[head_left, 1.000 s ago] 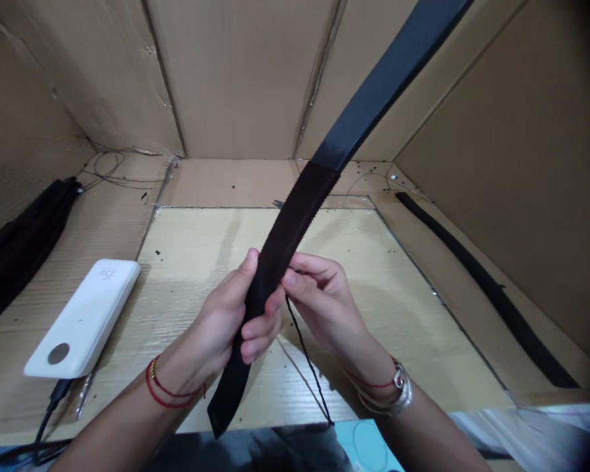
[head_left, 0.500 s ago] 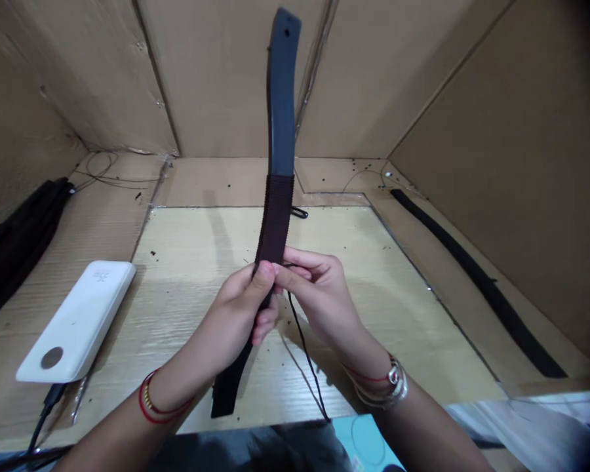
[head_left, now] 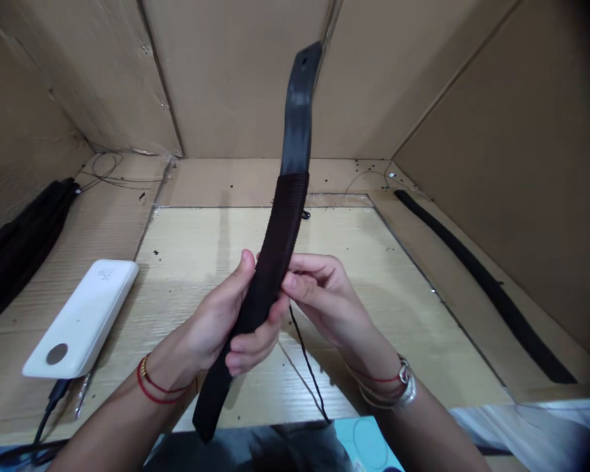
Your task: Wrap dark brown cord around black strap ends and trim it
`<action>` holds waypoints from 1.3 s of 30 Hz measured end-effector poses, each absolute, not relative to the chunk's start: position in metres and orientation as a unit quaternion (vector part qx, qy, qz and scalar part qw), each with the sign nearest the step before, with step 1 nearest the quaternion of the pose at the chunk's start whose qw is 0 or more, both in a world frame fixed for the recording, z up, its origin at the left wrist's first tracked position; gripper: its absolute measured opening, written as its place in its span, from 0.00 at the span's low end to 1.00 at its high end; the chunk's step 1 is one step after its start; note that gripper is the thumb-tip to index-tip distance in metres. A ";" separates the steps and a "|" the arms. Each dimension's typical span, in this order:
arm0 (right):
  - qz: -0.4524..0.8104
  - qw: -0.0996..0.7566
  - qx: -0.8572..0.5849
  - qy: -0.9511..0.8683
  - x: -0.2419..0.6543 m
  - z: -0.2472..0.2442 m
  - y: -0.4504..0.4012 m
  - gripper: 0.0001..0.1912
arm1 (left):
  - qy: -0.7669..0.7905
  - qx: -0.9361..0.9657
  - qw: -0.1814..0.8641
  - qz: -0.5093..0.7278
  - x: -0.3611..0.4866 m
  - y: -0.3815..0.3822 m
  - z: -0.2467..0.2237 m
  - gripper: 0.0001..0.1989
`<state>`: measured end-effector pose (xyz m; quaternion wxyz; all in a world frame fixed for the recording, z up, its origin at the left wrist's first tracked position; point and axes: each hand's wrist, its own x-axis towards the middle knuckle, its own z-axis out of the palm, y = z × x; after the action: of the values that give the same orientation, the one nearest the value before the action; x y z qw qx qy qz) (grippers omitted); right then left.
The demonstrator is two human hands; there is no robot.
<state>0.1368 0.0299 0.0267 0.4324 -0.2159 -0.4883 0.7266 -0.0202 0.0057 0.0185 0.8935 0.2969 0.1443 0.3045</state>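
A long, curved dark strip (head_left: 297, 124) slants upward over the table, its bare upper end showing a small hole. Tightly wound dark cord (head_left: 282, 223) covers its middle. Around the lower part wrap the fingers of my left hand (head_left: 231, 314), thumb raised along the left edge. My right hand (head_left: 322, 288) is pinched at the strip's right edge, just below the middle; what lies between the fingertips is mostly hidden. A loose black cord (head_left: 305, 347) hangs from there to the table's front edge.
A white power bank (head_left: 81, 318) with a cable lies at the left, black fabric (head_left: 27, 249) behind it. Another dark strip (head_left: 486, 282) lies at the right. A turquoise box (head_left: 364, 442) is at the front edge. Cardboard walls (head_left: 236, 78) enclose the table.
The strip has turned and tilted, its top moving right and down and its lower end left. My left thumb has lifted off its face to the edge. My right fingertips sit slightly lower.
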 end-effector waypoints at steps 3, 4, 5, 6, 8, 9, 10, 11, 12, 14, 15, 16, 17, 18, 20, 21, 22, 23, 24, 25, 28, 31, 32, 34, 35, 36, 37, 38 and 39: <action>0.729 0.431 -0.216 -0.486 0.140 0.026 0.032 0.07 | 0.200 0.331 0.878 0.284 -0.018 0.004 0.018 0.39; 0.735 0.425 -0.213 -0.484 0.140 0.025 0.034 0.07 | 0.225 0.346 0.865 0.285 -0.016 0.002 0.019 0.40; 0.742 0.419 -0.207 -0.481 0.141 0.024 0.035 0.07 | 0.254 0.361 0.849 0.291 -0.014 0.001 0.021 0.41; 0.747 0.415 -0.204 -0.478 0.141 0.022 0.037 0.08 | 0.286 0.377 0.826 0.305 -0.012 -0.001 0.023 0.42; 0.747 0.418 -0.215 -0.471 0.140 0.020 0.040 0.11 | 0.355 0.410 0.758 0.361 -0.008 -0.003 0.025 0.40; 0.742 0.425 -0.227 -0.466 0.140 0.019 0.041 0.11 | 0.386 0.426 0.715 0.398 -0.006 -0.004 0.026 0.38; 0.737 0.434 -0.239 -0.460 0.139 0.018 0.042 0.12 | 0.409 0.440 0.672 0.434 -0.005 -0.005 0.027 0.35; 0.733 0.443 -0.248 -0.452 0.139 0.018 0.042 0.12 | 0.424 0.452 0.634 0.463 -0.004 -0.005 0.027 0.33; 0.730 0.452 -0.255 -0.444 0.138 0.017 0.042 0.12 | 0.431 0.462 0.607 0.482 -0.003 -0.005 0.027 0.30; 0.728 0.464 -0.260 -0.433 0.136 0.017 0.042 0.12 | 0.424 0.471 0.592 0.498 -0.003 -0.005 0.026 0.28; 0.728 0.465 -0.263 -0.429 0.135 0.017 0.041 0.12 | 0.416 0.468 0.597 0.501 -0.003 -0.004 0.025 0.27; 0.728 0.465 -0.266 -0.427 0.133 0.016 0.041 0.12 | 0.407 0.463 0.604 0.505 -0.003 -0.004 0.023 0.27; 0.729 0.465 -0.269 -0.424 0.132 0.016 0.040 0.13 | 0.398 0.454 0.612 0.511 -0.003 -0.003 0.022 0.26; 0.731 0.465 -0.270 -0.420 0.130 0.015 0.039 0.13 | 0.391 0.443 0.619 0.518 -0.002 -0.002 0.021 0.26; 0.737 0.466 -0.266 -0.411 0.128 0.014 0.037 0.13 | 0.373 0.427 0.638 0.522 -0.002 -0.001 0.020 0.27; 0.740 0.462 -0.264 -0.411 0.127 0.014 0.036 0.12 | 0.358 0.423 0.654 0.515 -0.002 0.000 0.020 0.27; 0.745 0.453 -0.263 -0.413 0.127 0.015 0.036 0.12 | 0.337 0.421 0.676 0.502 -0.002 0.000 0.021 0.28; 0.749 0.442 -0.264 -0.417 0.128 0.015 0.035 0.11 | 0.313 0.420 0.702 0.483 -0.003 0.000 0.022 0.29; 0.751 0.432 -0.266 -0.424 0.129 0.016 0.034 0.11 | 0.289 0.423 0.726 0.458 -0.004 0.001 0.023 0.30; 0.747 0.425 -0.268 -0.435 0.131 0.017 0.034 0.11 | 0.273 0.429 0.744 0.432 -0.006 0.002 0.024 0.32; 0.689 0.454 -0.281 -0.491 0.135 0.020 0.034 0.07 | 0.318 0.452 0.739 0.386 -0.011 0.006 0.023 0.34; 0.607 0.525 -0.313 -0.508 0.137 0.021 0.038 0.05 | 0.419 0.488 0.646 0.410 -0.014 0.011 0.018 0.28; 0.593 0.542 -0.321 -0.501 0.137 0.021 0.039 0.05 | 0.440 0.507 0.607 0.425 -0.013 0.011 0.016 0.25; 0.594 0.552 -0.325 -0.486 0.137 0.021 0.043 0.04 | 0.475 0.545 0.527 0.447 -0.011 0.010 0.015 0.21; 0.601 0.550 -0.324 -0.481 0.137 0.020 0.044 0.05 | 0.498 0.558 0.487 0.451 -0.010 0.008 0.016 0.20; 0.607 0.547 -0.322 -0.477 0.136 0.020 0.045 0.05 | 0.523 0.569 0.447 0.451 -0.008 0.006 0.017 0.19; 0.612 0.546 -0.320 -0.474 0.136 0.020 0.046 0.06 | 0.546 0.578 0.408 0.449 -0.007 0.004 0.018 0.18; 0.615 0.547 -0.318 -0.471 0.136 0.019 0.047 0.07 | 0.563 0.588 0.373 0.445 -0.006 0.001 0.019 0.17; 0.616 0.547 -0.316 -0.470 0.136 0.019 0.048 0.08 | 0.573 0.598 0.344 0.443 -0.005 -0.001 0.021 0.16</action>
<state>0.1357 0.0475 0.0188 0.5472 -0.3165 -0.4699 0.6162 -0.0051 -0.0007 0.0207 0.3438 0.5978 0.5727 0.4432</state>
